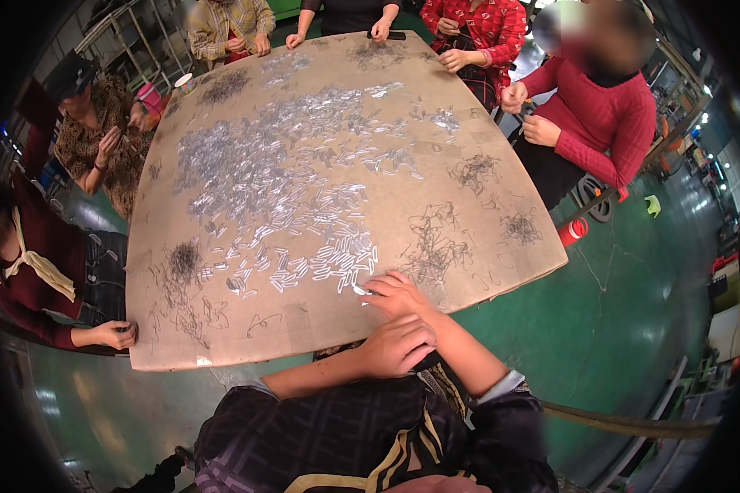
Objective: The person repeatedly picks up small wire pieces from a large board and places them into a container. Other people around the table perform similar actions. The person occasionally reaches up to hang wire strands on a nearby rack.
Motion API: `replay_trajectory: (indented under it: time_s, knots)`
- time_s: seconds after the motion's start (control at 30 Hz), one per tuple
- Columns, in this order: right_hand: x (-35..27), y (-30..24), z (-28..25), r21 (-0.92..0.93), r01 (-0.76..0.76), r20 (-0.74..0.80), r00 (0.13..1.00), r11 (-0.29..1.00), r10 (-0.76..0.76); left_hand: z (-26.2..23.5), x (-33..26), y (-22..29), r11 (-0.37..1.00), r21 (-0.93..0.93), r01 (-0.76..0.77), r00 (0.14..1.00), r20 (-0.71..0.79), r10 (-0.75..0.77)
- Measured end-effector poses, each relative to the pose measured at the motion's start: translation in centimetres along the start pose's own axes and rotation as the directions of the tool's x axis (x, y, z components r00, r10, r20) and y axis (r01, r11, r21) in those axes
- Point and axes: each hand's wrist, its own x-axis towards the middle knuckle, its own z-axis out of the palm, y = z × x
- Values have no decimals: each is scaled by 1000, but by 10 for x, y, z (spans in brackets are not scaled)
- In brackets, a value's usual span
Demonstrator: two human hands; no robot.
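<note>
My right hand (pixel 395 294) reaches over the near edge of a cardboard-covered table (pixel 275 333). Its fingers are stretched out and its fingertips are at the border of a spread of small, long silver pieces (pixel 337 261). Whether a piece is under them is hidden. Close to my body, my left hand (pixel 399 343) lies across my right wrist with curled fingers; what they hold, if anything, cannot be seen. Just beyond my right hand is a tangle of thin dark wire-like loops (pixel 432 251).
More dark loops lie in heaps at the near left (pixel 185 263), the right (pixel 520 228) and the far side (pixel 376 54). Several people sit or stand around the table, their hands at its edges. A cup (pixel 185 82) stands at the far left corner; a red cylinder (pixel 574 231) is beside the right edge.
</note>
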Motion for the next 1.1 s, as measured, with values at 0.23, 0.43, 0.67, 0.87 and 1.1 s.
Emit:
replay_trajectory:
  time_s: [0.23,0.43,0.67,0.87,1.1]
  knots:
    - [-34,0,-26,9,-151,-120,981,989,151,3,1,-1,1000,-3,-19,1000,-25,19]
    - [-45,-5,-31,51,-354,-326,878,934,351,5,2,-3,999,-22,-25,1000,-12,25]
    - [-51,-2,-28,1,-413,-342,855,911,389,5,5,0,999,-25,-31,999,-9,31]
    - [-46,0,-25,40,-511,-319,808,859,495,6,4,-1,999,-28,-23,1000,-7,22]
    - [-42,-4,-41,113,-488,-378,785,866,491,10,4,-4,999,-45,11,1000,-15,-12]
